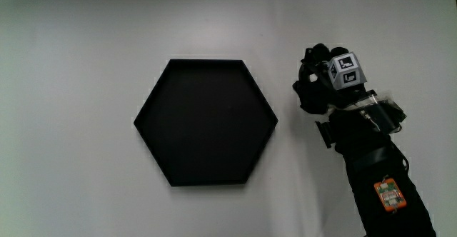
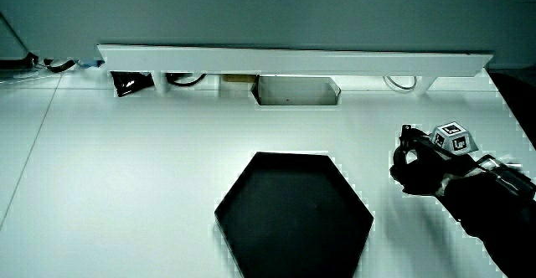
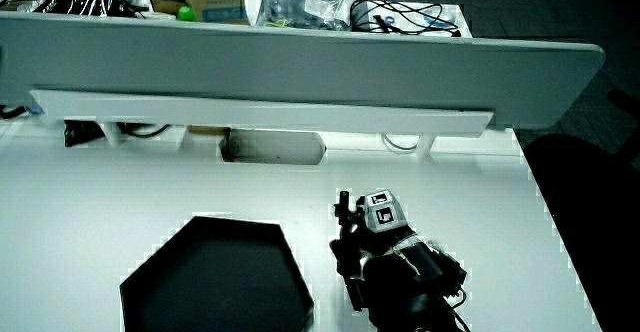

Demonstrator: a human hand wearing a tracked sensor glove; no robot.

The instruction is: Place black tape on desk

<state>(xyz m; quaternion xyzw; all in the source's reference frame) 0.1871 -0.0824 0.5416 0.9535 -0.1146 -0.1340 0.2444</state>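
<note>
Where the white desk (image 1: 86, 123) lies bare beside the black hexagonal tray (image 1: 206, 121), I see the hand (image 1: 323, 86) resting low over the desk surface, just beside the tray's corner and apart from it, with the forearm (image 1: 382, 187) running back toward the desk's near edge. The patterned cube (image 1: 346, 71) sits on the back of the glove and shows in both side views as well (image 2: 450, 138) (image 3: 381, 211). The fingers curl downward and inward, bunched as if around something small, but glove and any black object merge into one dark shape, so I cannot tell whether the black tape is in that grip or where it lies; no separate roll shows on the desk or in the tray from my feeds. The tray itself sits near the middle of the desk, flat, its interior dark and without anything I can make out inside. At the desk's edge farthest from me a low partition (image 2: 293, 60) stands, with a rectangular cut-out (image 2: 297, 90) at its foot and cables (image 3: 400, 17) above it in a side view.
</note>
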